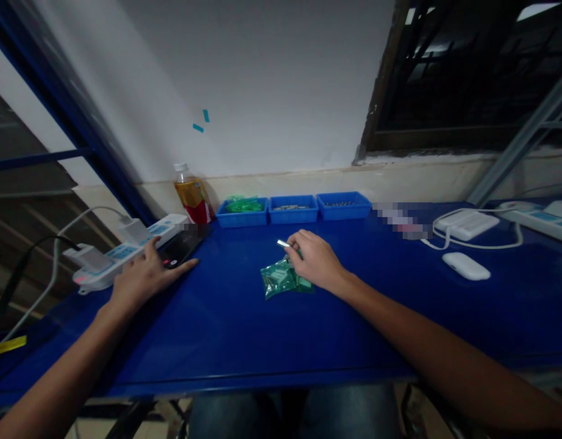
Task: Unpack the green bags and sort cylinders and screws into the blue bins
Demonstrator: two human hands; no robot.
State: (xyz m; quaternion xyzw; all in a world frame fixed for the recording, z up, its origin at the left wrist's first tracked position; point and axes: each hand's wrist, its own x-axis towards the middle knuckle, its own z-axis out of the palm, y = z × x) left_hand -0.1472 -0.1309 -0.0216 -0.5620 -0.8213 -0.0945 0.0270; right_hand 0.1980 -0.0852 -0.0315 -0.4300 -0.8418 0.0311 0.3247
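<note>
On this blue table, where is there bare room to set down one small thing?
The blue table is bare between the left hand and the green packet, and between the right hand and the white case. Crowded: around the phone and power strip, and along the wall by the bottle and blue trays.

Left hand splayed, right hand pinching, forearms bare

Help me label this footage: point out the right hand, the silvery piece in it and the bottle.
Right hand [315, 258], head view: back of the hand.
Silvery piece [282, 243], head view: exposed end.
Bottle [191, 196], head view: body.
</note>
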